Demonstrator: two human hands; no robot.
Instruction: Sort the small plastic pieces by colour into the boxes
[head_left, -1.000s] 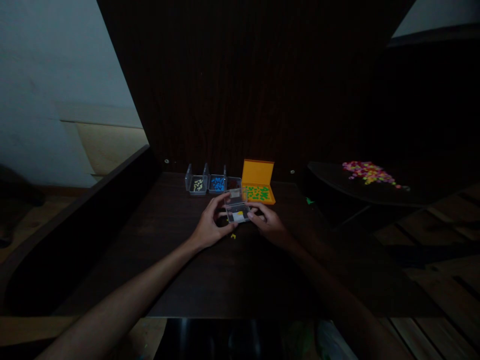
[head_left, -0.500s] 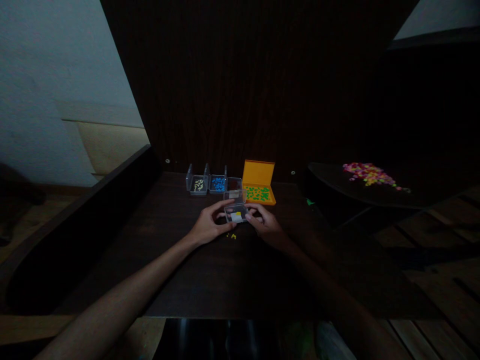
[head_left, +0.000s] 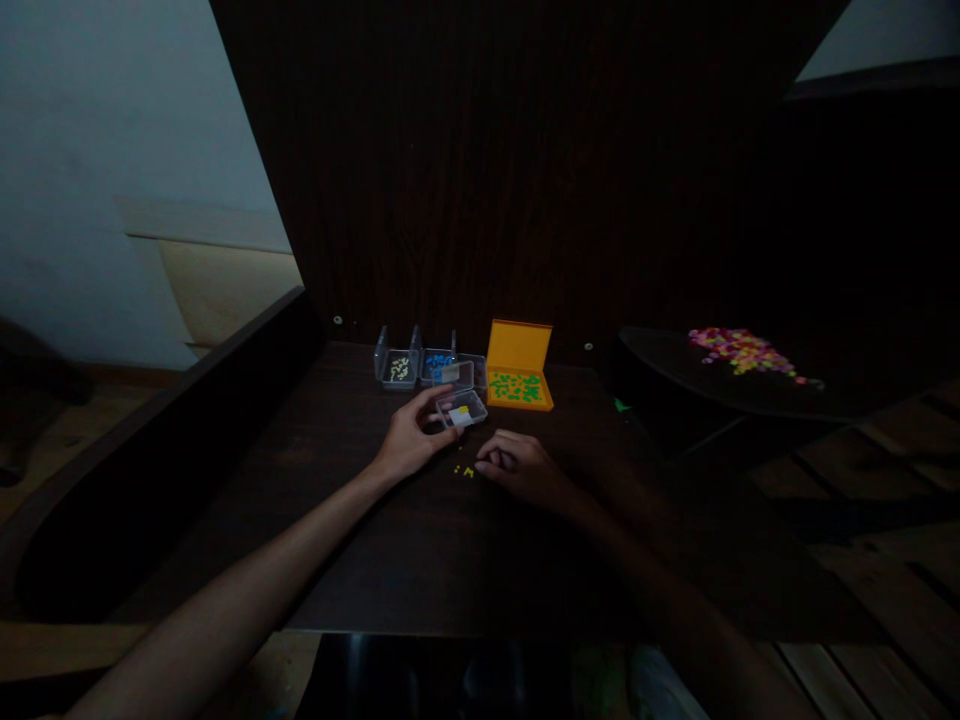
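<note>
My left hand (head_left: 415, 432) grips a small clear plastic box (head_left: 474, 411) by its left side, thumb in front and fingers behind. The box's lid stands up, and a white label and a bit of yellow (head_left: 463, 410) show in it. Just right of several tiny yellow pieces (head_left: 469, 471) on the dark table, my right hand (head_left: 521, 464) is curled with its fingertips drawn together. Whether anything is pinched there is too small and dark to make out.
Behind the hands stand lidded clear boxes, one with pale pieces (head_left: 399, 370) and one with blue pieces (head_left: 437, 364). An orange box (head_left: 520, 348) holds green pieces. A pile of pink and yellow bits (head_left: 744, 350) lies on a dark ledge at right. A raised board (head_left: 172, 460) edges the left.
My right hand has let go of the clear box and come down toward the yellow pieces. My left hand has shifted the box slightly left and tilted it.
</note>
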